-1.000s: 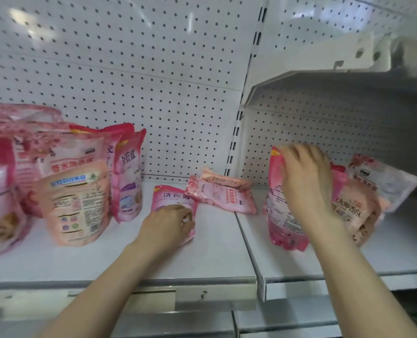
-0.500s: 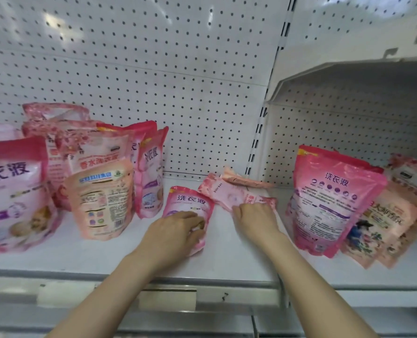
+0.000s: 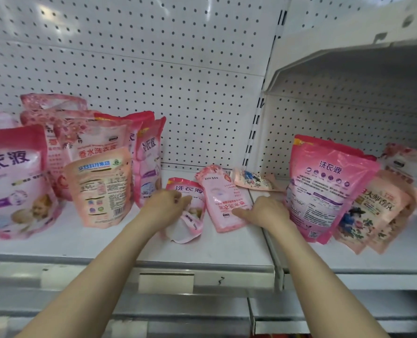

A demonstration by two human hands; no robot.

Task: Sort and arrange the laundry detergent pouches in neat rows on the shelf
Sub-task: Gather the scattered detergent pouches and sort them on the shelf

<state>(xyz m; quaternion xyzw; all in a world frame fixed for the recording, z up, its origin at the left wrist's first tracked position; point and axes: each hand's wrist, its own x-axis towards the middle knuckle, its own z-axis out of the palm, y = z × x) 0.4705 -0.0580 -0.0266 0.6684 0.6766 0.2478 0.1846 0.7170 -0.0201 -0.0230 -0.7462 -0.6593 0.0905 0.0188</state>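
Left hand (image 3: 165, 208): fingers curled round the left edge of the small pink pouch (image 3: 190, 191), gripping it.
Small pink pouch: mid-shelf, leaning back, bottom gusset turned toward the camera.
Right hand (image 3: 266, 211): thumb lies on top of the pale pink pouch (image 3: 221, 198), pinching its lower right edge; other fingers hidden.
Pale pink pouch: lying flat on the shelf (image 3: 105, 242), just beside the small pouch.
Back of shelf: one flat pouch (image 3: 249, 179) lying near the pegboard (image 3: 154, 81).
Left side: standing pouches (image 3: 100, 186) clustered, overlapping.
Right side: large pink pouch (image 3: 324, 186) upright, touching the right wrist; peach pouches (image 3: 370, 215) leaning behind it.
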